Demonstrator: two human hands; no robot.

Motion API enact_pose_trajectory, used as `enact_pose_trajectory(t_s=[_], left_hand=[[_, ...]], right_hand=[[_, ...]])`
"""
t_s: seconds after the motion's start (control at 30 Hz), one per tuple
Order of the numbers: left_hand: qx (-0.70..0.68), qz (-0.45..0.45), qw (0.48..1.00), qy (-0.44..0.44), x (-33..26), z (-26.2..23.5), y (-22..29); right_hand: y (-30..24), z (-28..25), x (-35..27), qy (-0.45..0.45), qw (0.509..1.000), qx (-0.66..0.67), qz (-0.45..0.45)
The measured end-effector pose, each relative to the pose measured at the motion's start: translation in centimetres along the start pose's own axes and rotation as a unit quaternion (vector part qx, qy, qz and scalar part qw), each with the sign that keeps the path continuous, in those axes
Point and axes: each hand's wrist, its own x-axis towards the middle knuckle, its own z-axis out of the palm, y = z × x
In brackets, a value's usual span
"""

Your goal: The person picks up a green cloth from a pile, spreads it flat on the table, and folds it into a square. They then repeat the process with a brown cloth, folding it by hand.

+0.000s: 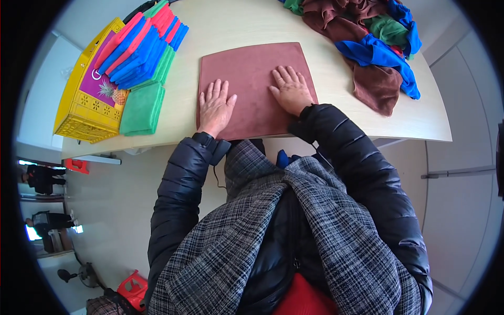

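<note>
Hands: both of mine lay flat and open on the brown cloth [252,89], grasping nothing.
Left hand [215,105]: palm down at the cloth's near left edge, fingers spread and pointing away from me, thumb out over the cloth.
Right hand [290,90]: palm down on the right half, a little farther up the cloth than the left, fingers slightly fanned.
Cloth: spread in a rough square on the table [247,26], its near edge reaching the table's rim just in front of me.
Head view, left: a stack [142,107] of folded green cloths stood just beside the brown one, with a row [144,44] of folded blue, red and green ones leaning behind it against a yellow crate [79,113].
Head view, right: a loose pile [373,47] of brown, blue and green cloths lay near the far right corner, apart from my hands.
Risk: with the near edge at the rim, I judged that a pull toward me could drag the cloth off the table.
Risk: uneven pressure from the two palms could bunch the cloth into wrinkles between them.
Arms: both forearms came up from below in dark padded sleeves, elbows bent, wrists low on the table edge.
</note>
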Motion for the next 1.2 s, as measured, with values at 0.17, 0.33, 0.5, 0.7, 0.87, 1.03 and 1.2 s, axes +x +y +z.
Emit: enact_pose_trajectory(t_s=[0.17, 0.33, 0.5, 0.7, 0.87, 1.03, 1.2], left_hand=[[-0.013, -0.05, 0.999, -0.008, -1.5, -0.9, -1.5], [-0.012, -0.082, 0.997, -0.007, -3.5, -1.1, -4.3], [0.035, -0.121, 0.992, 0.003, -5.0, -2.0, -4.4], [0.032, 0.021, 0.998, 0.057, -5.2, -3.6, 6.1], [-0.008, 0.044, 0.998, 0.045, -5.2, -0.3, 7.0], [-0.002, -0.008, 0.999, 0.032, -6.3, -0.7, 4.7], [0.022, -0.051, 0.998, 0.035, -7.3, -1.1, 1.4]], right_hand=[[3.1, -0.2, -1.3, 0.007, 0.999, 0.004, 0.034], [5.7, -1.4, -3.2, -0.01, 0.997, -0.006, 0.078], [6.9, -2.6, -5.2, -0.02, 0.988, -0.101, 0.113], [-6.7, -4.2, -5.8, 0.04, 0.997, 0.065, -0.017], [-7.1, -2.2, -7.6, -0.012, 0.996, 0.068, -0.05], [-3.5, -2.3, -8.3, 0.01, 0.999, 0.025, -0.03], [-0.4, -3.4, -9.5, 0.005, 1.0, 0.001, 0.009]])
